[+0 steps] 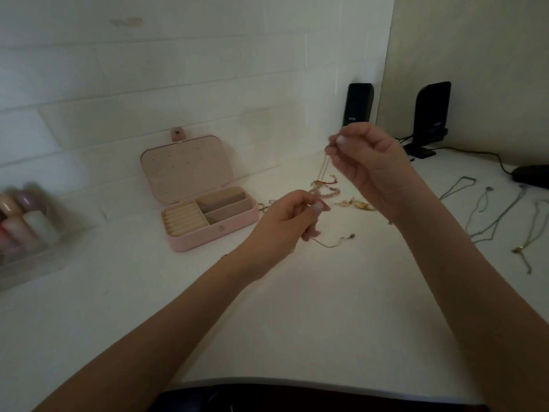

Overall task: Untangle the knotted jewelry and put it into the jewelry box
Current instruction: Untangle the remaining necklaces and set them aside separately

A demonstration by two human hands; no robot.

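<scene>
A pink jewelry box (208, 230) lies open on the white table, lid leaning back against the wall. My right hand (365, 162) is raised and pinches the top of a thin gold chain (323, 168) that hangs down. My left hand (291, 218), lower and to the right of the box, pinches the same chain; its loose end (335, 242) trails on the table. Behind my hands lies a small heap of tangled jewelry (326, 188) with red thread and pale beads, and a gold piece (356, 204).
Several thin necklaces (499, 215) lie spread at the right. Two black speakers (358, 104) (430, 117) with cables stand at the back right, a dark mouse (531, 175) beside them. A clear case of bottles (26, 221) sits at the left. A tiled wall runs behind.
</scene>
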